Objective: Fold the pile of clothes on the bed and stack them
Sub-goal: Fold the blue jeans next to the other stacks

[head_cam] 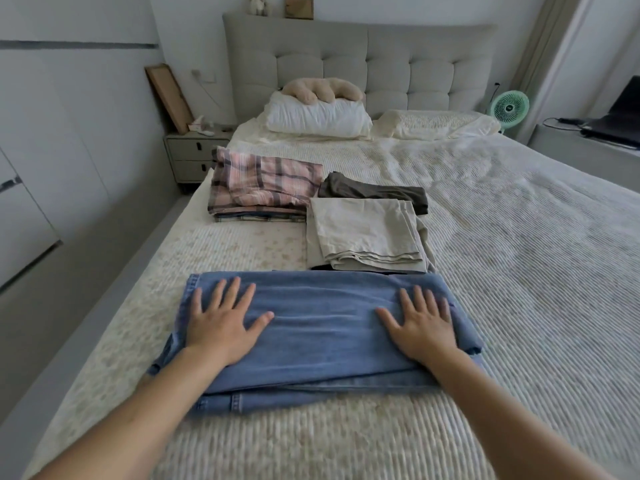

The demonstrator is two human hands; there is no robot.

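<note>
Folded jeans point(322, 327) crosswise on bed point(519, 237), both hands flat atop.

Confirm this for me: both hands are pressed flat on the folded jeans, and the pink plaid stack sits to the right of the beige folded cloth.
One thing is wrong. In the head view the pink plaid stack sits left of the beige folded cloth, not right. Both the left hand and right hand do press flat on the folded jeans.

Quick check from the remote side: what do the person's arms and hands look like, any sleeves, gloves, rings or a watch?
Both forearms are bare all the way to the frame edge, with no sleeves in view. The left hand and the right hand wear no gloves. No rings, watch or bracelet show on the fingers or wrists. Nails look short and unpainted, though the picture is slightly soft.
</note>
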